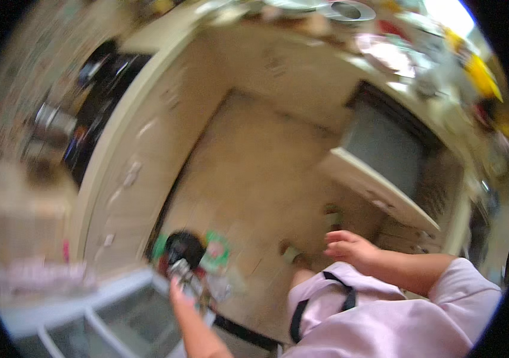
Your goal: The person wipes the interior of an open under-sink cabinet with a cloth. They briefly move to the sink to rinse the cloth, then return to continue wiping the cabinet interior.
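The view is smeared by motion. My left hand [176, 288] is at the lower left, mostly edge-on, beside a shiny silvery item [180, 268]; blur hides whether it grips that item. Just beyond stands a round black object [186, 247], with green-and-white plastic packaging [217, 251] at its side and a clear plastic bag [218, 285] close by. My right hand [350, 248] hangs in front of my body with its fingers slightly apart and nothing visible in it. Ahead of that hand, a cabinet door [384, 192] stands ajar from a grey-lined opening [384, 143].
Cream cabinets [133, 165] line the left side, with a black cooktop [107, 107] on their counter. Crowded dishes, including a bowl [386, 53], and a yellow package [482, 76] cover the right counter. A white-framed glass panel [124, 286] is at lower left, above the tiled floor [259, 179].
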Tool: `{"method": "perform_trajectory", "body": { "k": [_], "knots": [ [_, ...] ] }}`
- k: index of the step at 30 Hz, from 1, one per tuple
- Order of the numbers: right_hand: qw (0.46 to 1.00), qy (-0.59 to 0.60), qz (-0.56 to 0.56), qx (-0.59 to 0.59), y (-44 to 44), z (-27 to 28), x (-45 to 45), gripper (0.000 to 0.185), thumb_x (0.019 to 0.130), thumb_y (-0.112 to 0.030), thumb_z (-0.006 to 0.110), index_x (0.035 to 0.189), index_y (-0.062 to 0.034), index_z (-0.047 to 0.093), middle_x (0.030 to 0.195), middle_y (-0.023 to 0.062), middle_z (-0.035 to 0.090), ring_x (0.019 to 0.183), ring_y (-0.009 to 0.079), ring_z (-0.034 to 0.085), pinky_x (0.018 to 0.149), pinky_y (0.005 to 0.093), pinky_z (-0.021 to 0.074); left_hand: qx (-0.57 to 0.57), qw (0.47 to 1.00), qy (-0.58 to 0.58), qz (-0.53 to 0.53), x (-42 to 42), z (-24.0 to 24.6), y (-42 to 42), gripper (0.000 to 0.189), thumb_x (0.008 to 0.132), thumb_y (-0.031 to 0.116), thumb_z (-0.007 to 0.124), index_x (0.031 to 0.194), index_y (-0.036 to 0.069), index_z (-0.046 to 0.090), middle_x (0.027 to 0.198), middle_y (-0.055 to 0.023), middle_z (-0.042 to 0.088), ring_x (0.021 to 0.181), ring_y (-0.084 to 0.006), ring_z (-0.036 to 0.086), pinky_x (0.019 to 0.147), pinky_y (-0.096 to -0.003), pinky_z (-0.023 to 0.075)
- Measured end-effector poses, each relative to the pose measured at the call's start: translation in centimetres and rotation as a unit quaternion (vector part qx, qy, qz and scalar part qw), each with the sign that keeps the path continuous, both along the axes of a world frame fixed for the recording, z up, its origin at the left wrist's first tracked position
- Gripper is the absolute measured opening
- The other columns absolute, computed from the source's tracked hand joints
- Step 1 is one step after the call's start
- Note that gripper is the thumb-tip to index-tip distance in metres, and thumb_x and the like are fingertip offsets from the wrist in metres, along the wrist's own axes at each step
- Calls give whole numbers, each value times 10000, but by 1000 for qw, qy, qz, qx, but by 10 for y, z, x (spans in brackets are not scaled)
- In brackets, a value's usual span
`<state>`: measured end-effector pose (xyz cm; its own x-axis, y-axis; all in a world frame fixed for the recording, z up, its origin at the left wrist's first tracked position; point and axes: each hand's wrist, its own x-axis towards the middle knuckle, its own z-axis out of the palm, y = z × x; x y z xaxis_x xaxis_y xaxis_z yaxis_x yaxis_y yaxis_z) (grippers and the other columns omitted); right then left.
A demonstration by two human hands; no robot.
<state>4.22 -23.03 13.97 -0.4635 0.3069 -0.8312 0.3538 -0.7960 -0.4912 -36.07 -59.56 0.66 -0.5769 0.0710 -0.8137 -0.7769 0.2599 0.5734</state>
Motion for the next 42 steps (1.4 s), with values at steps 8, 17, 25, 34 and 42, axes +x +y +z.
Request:
{"method": "perform_trajectory", "body": {
  "k": [8,17,25,34,42],
  "knots": [
    [935,-34,-246,254,-10,60,158,555,910,-185,614,1389,-13,394,1364,152,478,1193,209,520,995,341,437,15,951,183,-250,138,20,129,399,884,359,598,1158,69,582,1050,-69,621,990,-247,562,869,-382,429],
    [644,-154,-653,368,-76,53,358,337,891,-64,599,1215,-11,519,984,23,588,868,73,543,811,232,456,111,778,231,-573,297,46,406,296,907,250,605,1133,62,574,966,-40,608,907,-173,547,790,-315,449],
    [368,-267,-860,233,-100,11,534,121,915,-139,602,1022,-83,595,850,-29,585,720,68,524,621,219,420,115,722,127,-671,578,114,500,145,910,117,571,1039,54,550,943,-21,542,879,-130,501,823,-283,412],
    [256,-428,-825,265,-118,23,646,140,917,-178,624,1029,-96,636,865,-37,592,726,66,511,637,210,407,69,634,124,-760,617,84,574,137,873,103,596,992,63,542,882,-9,549,821,-115,504,781,-268,410],
    [592,-517,-575,229,-81,-75,713,215,874,-192,611,1029,-54,666,952,113,691,883,230,658,793,343,511,103,586,125,-794,671,80,614,102,870,69,602,954,54,546,836,-12,550,789,-108,509,742,-254,416]
  ]
}}
